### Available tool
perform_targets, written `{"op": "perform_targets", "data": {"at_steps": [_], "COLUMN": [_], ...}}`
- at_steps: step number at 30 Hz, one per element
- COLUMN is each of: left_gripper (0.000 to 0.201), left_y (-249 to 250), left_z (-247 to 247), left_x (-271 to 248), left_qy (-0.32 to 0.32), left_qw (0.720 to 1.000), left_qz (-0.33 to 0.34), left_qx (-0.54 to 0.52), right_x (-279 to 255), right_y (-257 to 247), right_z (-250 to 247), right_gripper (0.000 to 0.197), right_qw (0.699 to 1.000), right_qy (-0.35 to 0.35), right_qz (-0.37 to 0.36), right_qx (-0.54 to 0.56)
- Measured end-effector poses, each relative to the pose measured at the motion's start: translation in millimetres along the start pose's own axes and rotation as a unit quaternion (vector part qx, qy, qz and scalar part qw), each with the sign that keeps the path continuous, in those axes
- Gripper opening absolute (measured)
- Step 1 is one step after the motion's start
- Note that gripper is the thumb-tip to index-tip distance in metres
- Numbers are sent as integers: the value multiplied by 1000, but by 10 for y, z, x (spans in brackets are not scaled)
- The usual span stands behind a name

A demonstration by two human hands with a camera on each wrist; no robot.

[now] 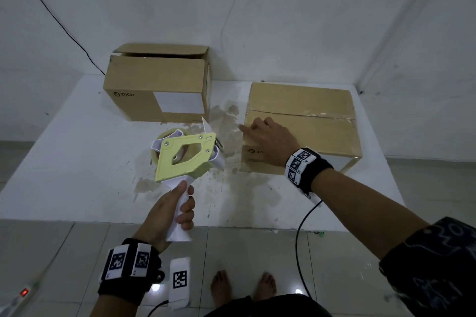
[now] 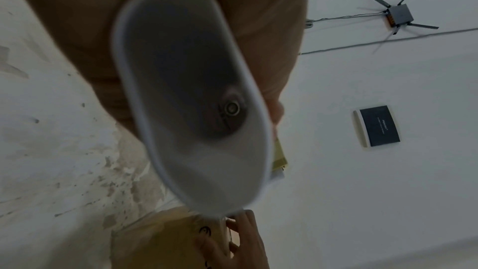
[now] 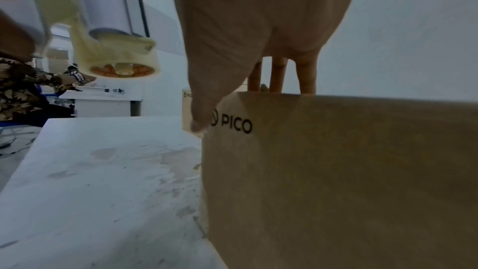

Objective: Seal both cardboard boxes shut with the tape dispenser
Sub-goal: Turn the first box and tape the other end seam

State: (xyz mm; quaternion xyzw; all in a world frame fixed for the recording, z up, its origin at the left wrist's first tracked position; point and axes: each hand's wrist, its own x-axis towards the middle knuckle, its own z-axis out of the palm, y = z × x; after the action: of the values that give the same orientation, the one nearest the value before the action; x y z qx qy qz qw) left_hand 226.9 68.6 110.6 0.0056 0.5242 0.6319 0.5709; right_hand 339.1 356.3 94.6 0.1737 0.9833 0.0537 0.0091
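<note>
My left hand (image 1: pixel 177 210) grips the white handle (image 2: pixel 189 97) of the yellow tape dispenser (image 1: pixel 185 159), held above the table between the two boxes with its tape roll (image 3: pixel 121 69) on the far side. The right cardboard box (image 1: pixel 301 121) is closed, and clear tape runs along its top seam. My right hand (image 1: pixel 268 136) rests on that box's near left corner, fingers (image 3: pixel 276 77) over the top and the thumb down the front by the PICO logo (image 3: pixel 232 124). The left cardboard box (image 1: pixel 157 85) stands at the back with its top flaps slightly raised.
Both boxes stand on the stained white table (image 1: pixel 77 162), whose far edge meets the wall. A black cable (image 1: pixel 300 239) hangs from my right wrist over the table's front edge. A power strip (image 1: pixel 23 293) lies on the tiled floor at left. A person in a patterned shirt (image 3: pixel 23 89) sits beyond the table.
</note>
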Motion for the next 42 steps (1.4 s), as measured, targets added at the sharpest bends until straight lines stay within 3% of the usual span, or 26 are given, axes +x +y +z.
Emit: {"op": "perform_targets", "data": {"at_steps": [5,11,14,29,33,35,39,42], "left_gripper": [28,27,26,26,26,26,26,26], "left_y": [33,83,95,64,54,59,61,46], "left_z": [41,69,90,194,159,144,121,128], "left_x": [53,128,151,182,207,214,258,307], "left_qy": [16,27,33,40,46,49,55,63], "left_qw": [1000,1000,999,994,994,993,993,994], "left_qz": [7,6,11,54,54,60,61,48], "left_qx": [10,-2,0,81,86,88,86,77], "right_x": [88,123,63,147,62,-53,-339,-461], "right_y": [-192,-105,-12,84,232,335,453,626], "right_z": [73,5,-12,122,254,303,400,417], "right_gripper": [76,77,88,71,73,79,94,94], "right_qw": [997,999,999,998,996,996,991,995], "right_qy": [2,-15,-28,47,87,86,66,62], "right_qz": [77,31,-1,30,-23,0,115,84], "right_qx": [-5,-20,-36,29,11,-1,7,-4]}}
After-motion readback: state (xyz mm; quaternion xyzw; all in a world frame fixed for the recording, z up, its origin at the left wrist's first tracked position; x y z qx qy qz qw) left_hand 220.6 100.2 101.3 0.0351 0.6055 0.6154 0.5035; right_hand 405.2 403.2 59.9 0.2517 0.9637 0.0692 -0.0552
